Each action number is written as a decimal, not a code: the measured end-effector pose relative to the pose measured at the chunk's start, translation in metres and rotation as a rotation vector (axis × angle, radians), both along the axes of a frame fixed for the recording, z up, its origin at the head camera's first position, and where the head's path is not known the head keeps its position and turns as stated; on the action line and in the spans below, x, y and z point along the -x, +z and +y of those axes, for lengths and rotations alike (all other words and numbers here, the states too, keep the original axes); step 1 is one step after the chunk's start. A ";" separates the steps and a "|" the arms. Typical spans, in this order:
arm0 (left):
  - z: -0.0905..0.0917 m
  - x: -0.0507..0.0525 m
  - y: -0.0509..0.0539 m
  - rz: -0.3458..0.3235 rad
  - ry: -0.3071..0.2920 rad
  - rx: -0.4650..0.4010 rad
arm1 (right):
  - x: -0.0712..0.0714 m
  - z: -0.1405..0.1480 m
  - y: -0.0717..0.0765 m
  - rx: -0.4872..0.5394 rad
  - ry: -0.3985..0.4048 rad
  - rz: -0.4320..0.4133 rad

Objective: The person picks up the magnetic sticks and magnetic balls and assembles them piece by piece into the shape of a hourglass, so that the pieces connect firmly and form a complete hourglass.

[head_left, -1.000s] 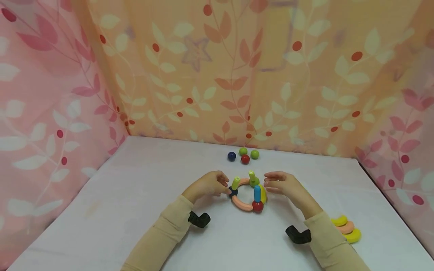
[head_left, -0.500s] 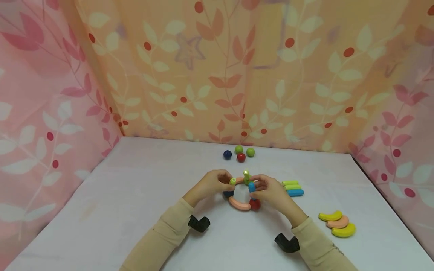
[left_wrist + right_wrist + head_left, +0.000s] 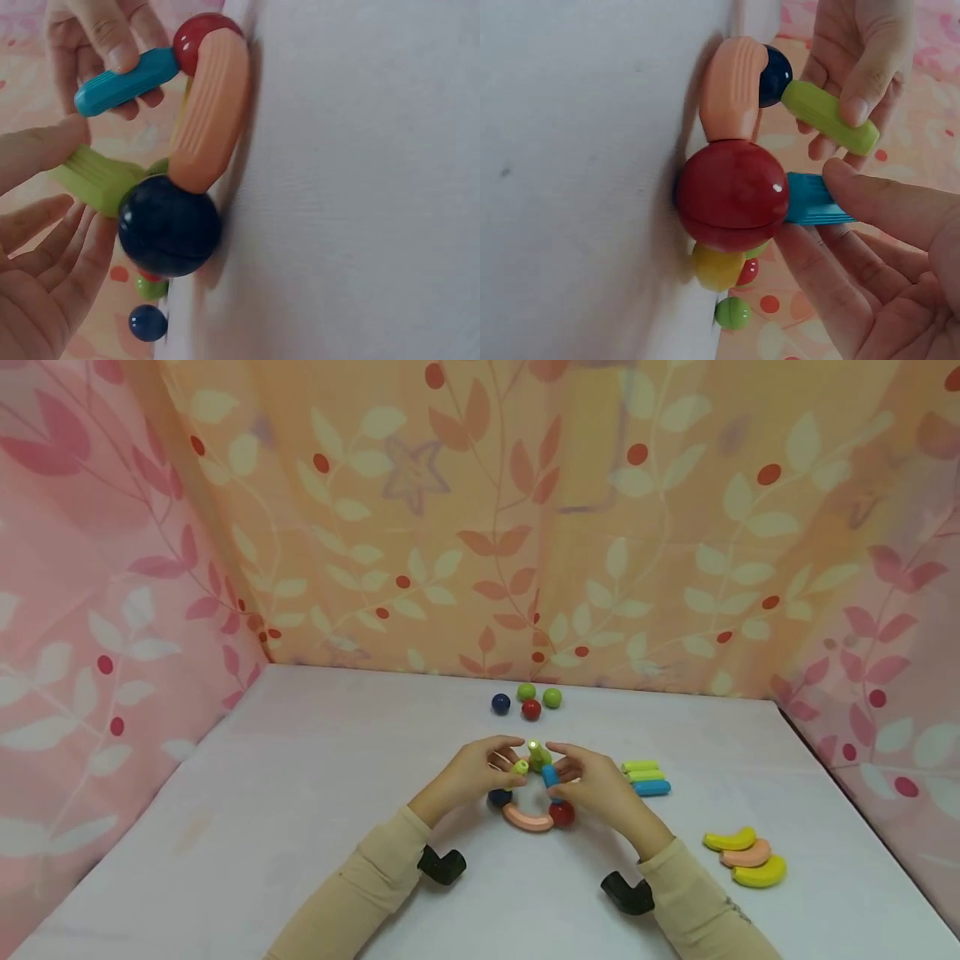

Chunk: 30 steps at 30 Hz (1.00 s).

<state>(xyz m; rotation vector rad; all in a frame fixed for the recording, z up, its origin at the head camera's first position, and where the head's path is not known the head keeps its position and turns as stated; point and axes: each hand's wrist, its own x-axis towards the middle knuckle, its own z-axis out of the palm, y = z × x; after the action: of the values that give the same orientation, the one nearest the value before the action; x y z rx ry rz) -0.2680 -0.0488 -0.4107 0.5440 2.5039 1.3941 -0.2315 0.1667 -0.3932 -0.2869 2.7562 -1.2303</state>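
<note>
A ring of curved pieces and balls lies on the table, with a peach curved piece (image 3: 527, 819) at its front. My left hand (image 3: 480, 770) pinches a yellow-green stick (image 3: 94, 178) that stands on the dark blue ball (image 3: 170, 226). Between the thumb and fingers of my right hand (image 3: 592, 781) is the blue stick (image 3: 551, 781), joined to the red ball (image 3: 733, 195). Both sticks lean inward. A third, green stick (image 3: 535, 752) rises at the back of the ring, between the two hands. A yellow piece (image 3: 718, 266) shows beyond the red ball in the right wrist view.
Behind the ring sit a loose blue ball (image 3: 500, 703), a red ball (image 3: 531, 709) and two green balls (image 3: 552, 697). To the right lie several sticks (image 3: 652, 787) and three curved pieces (image 3: 759, 872). A patterned curtain (image 3: 420, 527) stands behind the table.
My right hand has come in from beside the ring and gripped the blue stick. My left hand has taken hold of the yellow-green one. Both sticks now tilt inward.
</note>
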 end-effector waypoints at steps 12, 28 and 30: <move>0.004 -0.005 -0.004 0.062 0.016 -0.006 | 0.002 -0.005 -0.002 -0.014 0.034 0.063; 0.005 -0.005 -0.006 0.081 0.027 -0.021 | 0.001 -0.010 -0.005 -0.022 0.017 0.093; 0.005 -0.005 -0.006 0.079 0.032 -0.017 | 0.001 -0.009 -0.005 -0.019 0.015 0.095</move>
<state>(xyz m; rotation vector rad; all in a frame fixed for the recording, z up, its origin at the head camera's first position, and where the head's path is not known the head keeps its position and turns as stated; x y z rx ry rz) -0.2631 -0.0436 -0.4170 0.5762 2.5759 1.4330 -0.2325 0.1578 -0.3980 -0.3734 2.8374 -1.2174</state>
